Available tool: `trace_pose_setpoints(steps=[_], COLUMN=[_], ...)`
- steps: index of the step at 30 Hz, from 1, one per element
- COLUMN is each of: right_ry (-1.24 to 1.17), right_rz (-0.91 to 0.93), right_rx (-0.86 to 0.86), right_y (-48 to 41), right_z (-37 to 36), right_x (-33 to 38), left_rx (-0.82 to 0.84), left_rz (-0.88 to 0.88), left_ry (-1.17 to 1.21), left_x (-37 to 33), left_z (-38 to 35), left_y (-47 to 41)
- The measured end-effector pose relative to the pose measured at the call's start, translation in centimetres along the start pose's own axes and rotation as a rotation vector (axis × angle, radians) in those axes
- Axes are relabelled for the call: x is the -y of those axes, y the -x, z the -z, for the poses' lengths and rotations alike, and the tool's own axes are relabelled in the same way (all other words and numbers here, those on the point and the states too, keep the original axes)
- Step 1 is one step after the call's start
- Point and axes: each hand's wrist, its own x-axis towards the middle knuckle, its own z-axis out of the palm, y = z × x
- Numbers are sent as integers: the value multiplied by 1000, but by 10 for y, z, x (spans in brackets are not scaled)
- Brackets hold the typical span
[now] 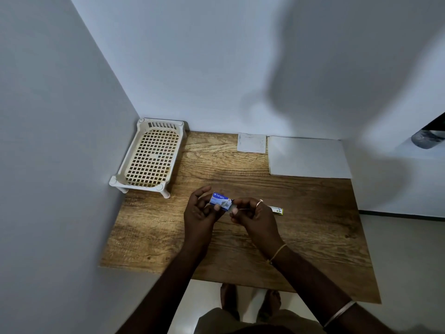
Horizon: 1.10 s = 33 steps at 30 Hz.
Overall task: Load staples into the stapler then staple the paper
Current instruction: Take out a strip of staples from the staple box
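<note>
Currently staple box [220, 201] held above the table [313, 237], pinched in left hand [201, 209] | right hand [251, 214] fingertips closed at its open end, apparently drawing staples | risk: strip snaps or spills if tugged | stapler [277, 210] just beyond right hand, partly hidden | paper [308, 156] far right.

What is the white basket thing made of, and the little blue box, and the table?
The basket looks like moulded plastic, cream and slightly glossy, with a grid of square holes. The little blue box, held in the left hand, seems to be printed cardboard, though it is too small to be sure. The table shows wood grain, perhaps a laminate.
</note>
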Motion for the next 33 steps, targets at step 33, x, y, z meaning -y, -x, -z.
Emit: trace_pose_setpoints(steps=[33], right_ry=[514], right_rz=[189], right_rx=[37], right_y=[-6], right_z=[11], right_x=[9], left_rx=[-10], left_rz=[122], left_ry=[63], left_x=[11], left_z=[3], left_y=[-8])
